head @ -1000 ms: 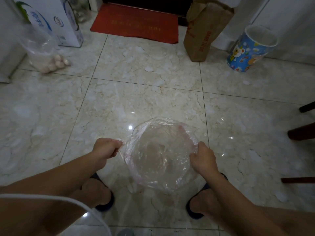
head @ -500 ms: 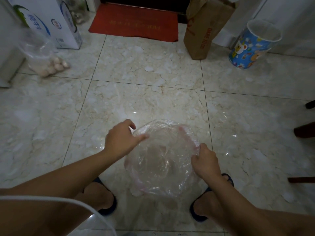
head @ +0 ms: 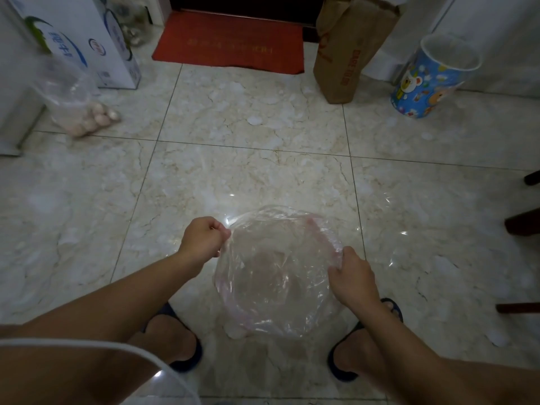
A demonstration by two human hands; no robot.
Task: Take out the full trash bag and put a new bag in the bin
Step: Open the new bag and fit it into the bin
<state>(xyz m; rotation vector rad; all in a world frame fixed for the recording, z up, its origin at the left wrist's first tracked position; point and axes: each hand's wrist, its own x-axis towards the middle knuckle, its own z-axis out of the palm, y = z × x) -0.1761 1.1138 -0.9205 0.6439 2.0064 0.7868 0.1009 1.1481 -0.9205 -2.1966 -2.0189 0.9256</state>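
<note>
A clear plastic bag (head: 277, 276) with a pinkish rim hangs open between my two hands above the marble floor. My left hand (head: 204, 238) pinches its rim at the upper left. My right hand (head: 352, 276) grips the rim on the right side. The bag's mouth faces up and it looks empty. A blue cartoon-printed bin (head: 432, 80) stands tilted at the far right by the wall, with a pale lining visible at its top.
A brown paper bag (head: 347, 54) stands by the door next to a red doormat (head: 230, 45). A white carton (head: 87, 45) and a clear bag of eggs (head: 84, 112) sit at the left. Dark chair legs (head: 523, 223) stand at the right edge. My slippered feet (head: 178, 343) are below the bag.
My left hand let go of the rim's left side, reached forward over the bag, and now pinches the rim further up. The right hand kept its grip.
</note>
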